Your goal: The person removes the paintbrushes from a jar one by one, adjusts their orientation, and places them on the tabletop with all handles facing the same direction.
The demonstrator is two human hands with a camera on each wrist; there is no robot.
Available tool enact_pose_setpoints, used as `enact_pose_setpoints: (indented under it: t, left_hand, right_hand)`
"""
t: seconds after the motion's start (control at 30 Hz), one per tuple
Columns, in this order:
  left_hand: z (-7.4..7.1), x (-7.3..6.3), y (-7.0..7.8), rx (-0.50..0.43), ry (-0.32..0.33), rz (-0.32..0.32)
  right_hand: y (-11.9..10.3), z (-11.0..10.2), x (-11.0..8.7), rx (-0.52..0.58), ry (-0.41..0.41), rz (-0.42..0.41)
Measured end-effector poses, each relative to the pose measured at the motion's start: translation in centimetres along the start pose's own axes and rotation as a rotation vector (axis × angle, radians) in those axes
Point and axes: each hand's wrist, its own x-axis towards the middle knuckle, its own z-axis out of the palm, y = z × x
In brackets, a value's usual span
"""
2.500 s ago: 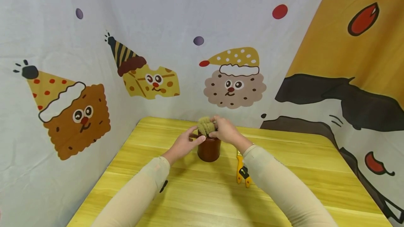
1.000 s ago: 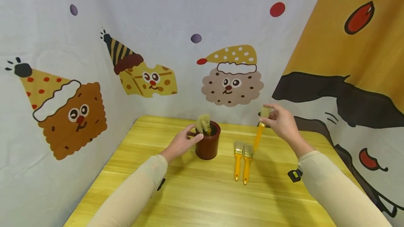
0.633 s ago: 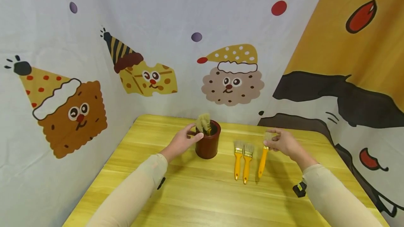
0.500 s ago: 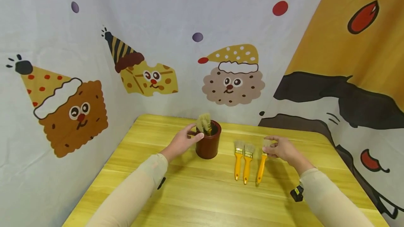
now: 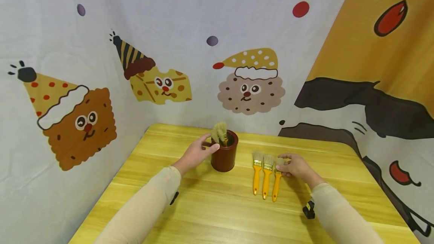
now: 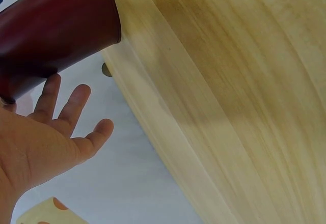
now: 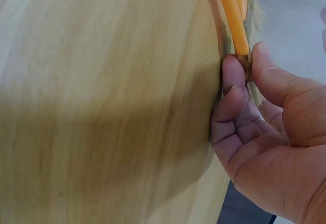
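My left hand (image 5: 196,155) rests at the left side of a reddish-brown cylindrical pot (image 5: 223,162). Its fingers are spread and fairly straight in the left wrist view, one fingertip touching the pot's wall (image 6: 56,33). Bristle ends of paintbrushes (image 5: 219,132) stick up from the pot; how many are inside is hidden. My right hand (image 5: 296,166) pinches a paintbrush (image 5: 276,188) near its bristles, between thumb and fingers. That brush lies along the table, its orange handle (image 7: 232,15) toward me. Immediately left of it lie two more paintbrushes, one outer (image 5: 256,178) and one middle (image 5: 266,180).
A wood-grain table (image 5: 217,214) carries everything. White cloth (image 5: 190,6) with cartoon prints hangs behind and to the left, close to the table's far edge. Small black devices sit at both wrists, the right one (image 5: 309,209) showing below the sleeve.
My right hand has taken a paintbrush from the pot, carried it right, lowered it to the table and slid it left beside the other two. My left hand stays at the pot.
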Motion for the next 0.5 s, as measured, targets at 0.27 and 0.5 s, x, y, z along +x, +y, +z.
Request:
enact_pose_setpoints:
  t: [0.27, 0.5]
  left_hand:
    - [0.02, 0.09, 0.30, -0.004, -0.006, -0.001]
    - [0.03, 0.03, 0.18, -0.012, -0.006, -0.015]
  right_hand:
    - [-0.10, 0.15, 0.27, -0.033, 0.016, 0.013]
    - [-0.46, 0.53, 0.63, -0.076, 0.006, 0.013]
